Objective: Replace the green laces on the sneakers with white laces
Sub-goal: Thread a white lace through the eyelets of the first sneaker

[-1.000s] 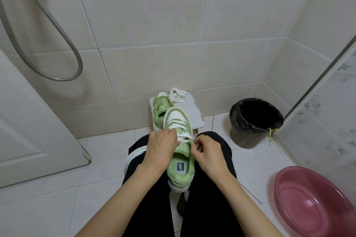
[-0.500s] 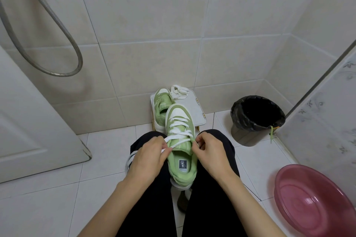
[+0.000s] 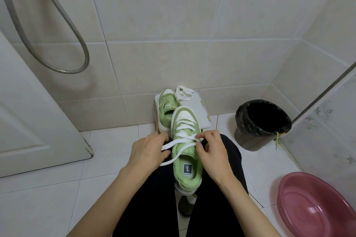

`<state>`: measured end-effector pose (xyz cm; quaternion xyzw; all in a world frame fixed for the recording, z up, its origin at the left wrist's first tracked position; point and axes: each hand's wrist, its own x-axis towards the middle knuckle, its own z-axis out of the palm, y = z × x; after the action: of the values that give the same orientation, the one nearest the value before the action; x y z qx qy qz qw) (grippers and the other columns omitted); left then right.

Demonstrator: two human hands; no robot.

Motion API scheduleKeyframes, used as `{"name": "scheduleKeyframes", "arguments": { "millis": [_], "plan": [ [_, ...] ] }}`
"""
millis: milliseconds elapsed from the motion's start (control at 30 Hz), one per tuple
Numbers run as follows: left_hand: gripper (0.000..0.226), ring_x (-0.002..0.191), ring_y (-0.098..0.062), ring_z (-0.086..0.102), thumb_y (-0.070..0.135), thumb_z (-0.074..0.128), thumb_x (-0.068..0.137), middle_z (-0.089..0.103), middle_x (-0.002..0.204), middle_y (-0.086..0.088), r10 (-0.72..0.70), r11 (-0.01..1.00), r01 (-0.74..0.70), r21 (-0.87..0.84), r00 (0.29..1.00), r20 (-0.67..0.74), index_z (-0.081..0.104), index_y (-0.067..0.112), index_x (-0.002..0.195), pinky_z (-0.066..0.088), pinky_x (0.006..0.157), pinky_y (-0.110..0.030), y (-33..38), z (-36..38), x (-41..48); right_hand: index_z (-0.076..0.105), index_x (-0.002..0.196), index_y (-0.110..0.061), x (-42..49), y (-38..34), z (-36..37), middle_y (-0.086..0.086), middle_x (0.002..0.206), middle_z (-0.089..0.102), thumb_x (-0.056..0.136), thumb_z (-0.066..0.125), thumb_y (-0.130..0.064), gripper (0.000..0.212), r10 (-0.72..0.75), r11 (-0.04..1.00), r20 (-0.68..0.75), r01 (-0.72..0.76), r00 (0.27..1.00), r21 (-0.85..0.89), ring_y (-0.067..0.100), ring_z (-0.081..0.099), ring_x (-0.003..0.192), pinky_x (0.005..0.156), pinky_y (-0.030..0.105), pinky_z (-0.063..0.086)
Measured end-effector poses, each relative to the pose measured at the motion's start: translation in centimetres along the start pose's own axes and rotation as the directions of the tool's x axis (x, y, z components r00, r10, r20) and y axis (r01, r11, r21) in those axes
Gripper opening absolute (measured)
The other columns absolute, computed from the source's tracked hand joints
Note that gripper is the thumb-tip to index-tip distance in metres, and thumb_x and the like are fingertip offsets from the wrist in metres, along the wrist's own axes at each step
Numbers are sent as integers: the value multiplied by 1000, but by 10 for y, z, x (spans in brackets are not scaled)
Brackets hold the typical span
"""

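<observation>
A green sneaker point(image 3: 187, 171) lies between my knees, toe pointing away, with a white lace point(image 3: 183, 136) crossed through its eyelets. My left hand point(image 3: 146, 152) grips the left side of the shoe, and a loose lace end runs across its fingers. My right hand point(image 3: 211, 150) pinches the lace at the shoe's right edge. The second green sneaker point(image 3: 166, 106) stands unlaced on a small white stool point(image 3: 198, 113). A spare white lace point(image 3: 184, 92) lies bunched at the stool's back.
A black-lined bin point(image 3: 263, 123) stands at the right with a green lace point(image 3: 277, 138) hanging over its rim. A pink basin point(image 3: 316, 206) sits at the lower right. A door point(image 3: 34, 113) is at the left, a shower hose point(image 3: 63, 15) hangs on the tiled wall.
My left hand slid off the top of the shoe to its left side. A lace end now lies drawn out to the left across that hand. The right hand moved slightly up the shoe's edge.
</observation>
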<state>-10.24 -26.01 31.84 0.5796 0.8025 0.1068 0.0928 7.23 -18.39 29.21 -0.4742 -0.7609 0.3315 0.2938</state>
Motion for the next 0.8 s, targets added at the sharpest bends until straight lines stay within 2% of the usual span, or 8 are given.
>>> {"name": "scheduleKeyframes", "arguments": {
  "millis": [100,167,233,400,600,700,767,800],
  "plan": [
    [10,83,-25,60,35,48,91,64,91,3,-19,999,21,32,996,-82,46,25,87,30,59,-29,3,-1,11,63,104,-20,1,-1,1,-10,102,46,92,55,-15,16,-3,1000,4,3,1000,9,2,47,65,70,27,45],
    [15,76,-27,59,33,48,90,62,79,2,-106,994,101,-32,976,-191,48,22,80,31,56,-29,-8,-10,20,63,102,-20,2,1,0,-11,101,47,92,55,-15,14,-2,1000,6,2,1000,21,3,47,65,70,26,45],
    [17,68,-22,54,31,52,89,55,68,7,-187,980,165,-114,957,-221,51,25,73,28,50,-27,-25,-20,26,64,102,-20,4,3,-2,-12,101,48,92,55,-14,14,7,1000,5,-7,1000,27,4,48,64,70,24,45],
    [11,77,-19,56,28,57,91,59,83,5,-318,935,272,-225,926,-203,63,24,82,28,51,-26,-60,-24,33,62,102,-20,12,-6,-1,-13,102,47,92,53,-16,14,-5,1000,3,5,1000,9,6,48,61,69,26,45],
    [19,77,-34,61,15,55,92,66,76,-14,-426,840,327,-433,892,-153,68,10,79,40,63,-34,-106,-38,38,60,103,-22,29,-27,4,-14,101,47,93,52,-15,14,-60,997,0,60,998,38,8,50,62,67,22,43],
    [17,80,-33,62,10,57,91,68,80,-15,-486,757,332,-562,862,-145,71,2,86,44,70,-35,-125,-46,42,60,102,-22,34,-33,8,-10,104,49,93,52,-15,13,-55,998,22,54,998,44,6,51,64,68,18,41],
    [20,80,-28,68,6,53,93,70,81,-17,-485,633,292,-717,871,-73,69,-2,85,52,78,-36,-124,-49,44,60,101,-22,35,-38,11,-10,104,51,93,53,-15,13,-44,997,41,42,998,66,7,51,67,70,18,41],
    [22,77,-23,70,6,51,94,71,81,-15,-473,559,273,-783,881,-30,68,-2,83,55,74,-33,-119,-51,46,60,101,-22,35,-42,14,-10,103,53,93,53,-16,13,-45,996,54,41,998,84,7,52,69,72,19,42]
  ]
}}
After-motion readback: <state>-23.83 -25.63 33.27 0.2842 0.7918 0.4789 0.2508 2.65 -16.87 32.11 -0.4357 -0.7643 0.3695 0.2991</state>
